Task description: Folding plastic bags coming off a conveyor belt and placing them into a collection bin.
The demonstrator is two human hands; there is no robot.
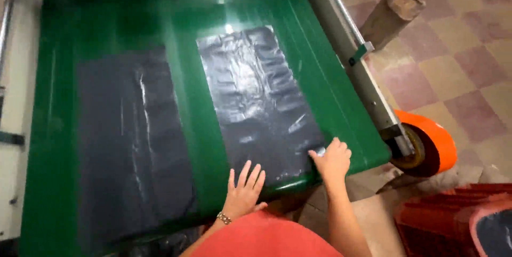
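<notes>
A coral-red sleeve (266,238) fills the bottom edge, right under both hands. The left hand (244,193) lies flat with its fingers spread wide, pressing on the near end of the shiny black plastic bag (256,97). The right hand (333,160) is curled at the bag's near right corner and seems to pinch it. The bag stretches away from the hands along the green belt (330,91). A second black bag (133,139) lies left of the left hand. An orange roller (434,147) sits right of the right hand. It looks like the bag is just being grabbed. Lifting it would need a firm hold on that thin, slippery edge.
</notes>
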